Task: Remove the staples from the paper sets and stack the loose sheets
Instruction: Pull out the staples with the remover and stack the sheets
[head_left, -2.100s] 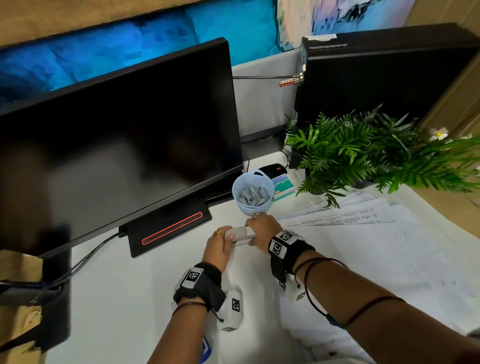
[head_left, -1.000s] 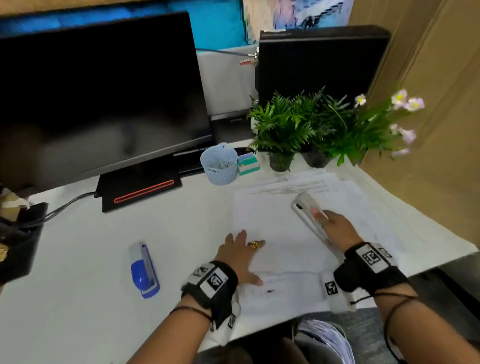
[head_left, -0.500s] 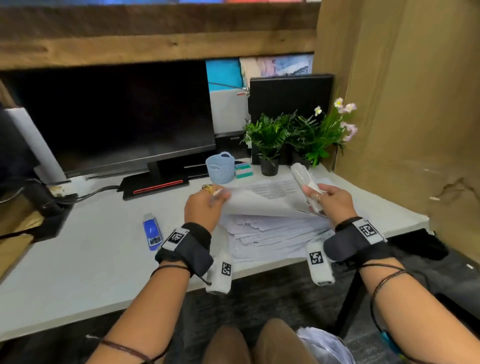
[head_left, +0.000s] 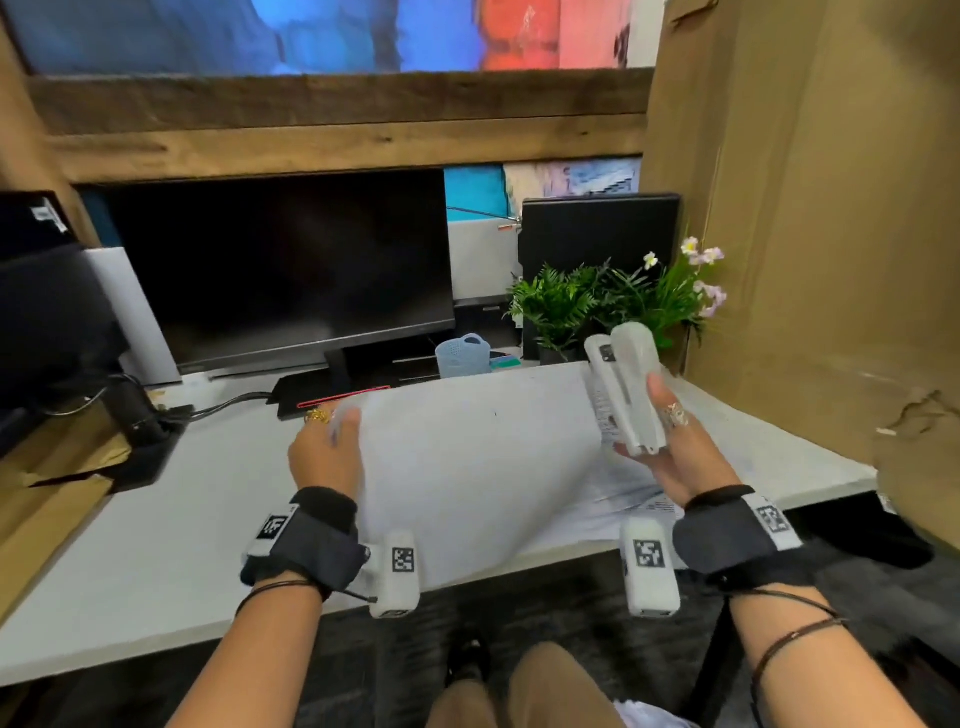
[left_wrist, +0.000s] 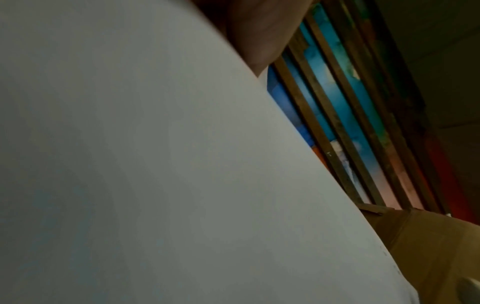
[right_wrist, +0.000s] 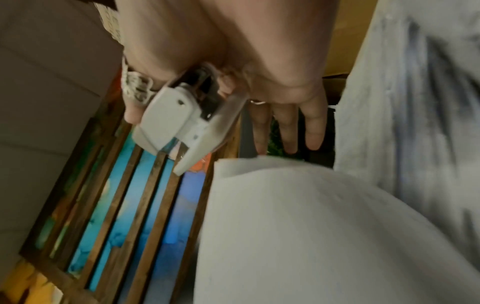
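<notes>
Now we hold a paper set (head_left: 467, 467) lifted off the white desk (head_left: 171, 519), its blank sheet bowed up toward us between both hands. Our left hand (head_left: 324, 457) grips the sheet's left edge, with fingers curled over it near the far corner; a gold ring shows on one finger. In the left wrist view the paper (left_wrist: 155, 164) fills nearly the whole picture, with only a bit of that hand (left_wrist: 257, 35) above its edge.

Our right hand (head_left: 675, 452) holds a white stapler-like tool (head_left: 623, 389) upright, palm turned up, thumb laid along its right side. In the right wrist view the tool (right_wrist: 182, 121) sits between thumb and palm while the other fingers (right_wrist: 288, 127) stretch straight beyond it, above the sheet's far edge (right_wrist: 285, 226). We cannot tell whether that hand also touches the paper.

Under the raised sheet, more printed sheets (head_left: 639, 499) lie on the desk near its front right edge, blurred in the right wrist view.

Farther back stand a dark monitor (head_left: 291, 265), a pale blue basket (head_left: 462, 356) just right of its stand, and leafy potted plants (head_left: 597, 301) with small flowers at the far right, in front of a black box (head_left: 597, 228). A cardboard panel (head_left: 805, 208) rises along the right side. Black gear and cables (head_left: 104, 389) sit at the desk's left.
</notes>
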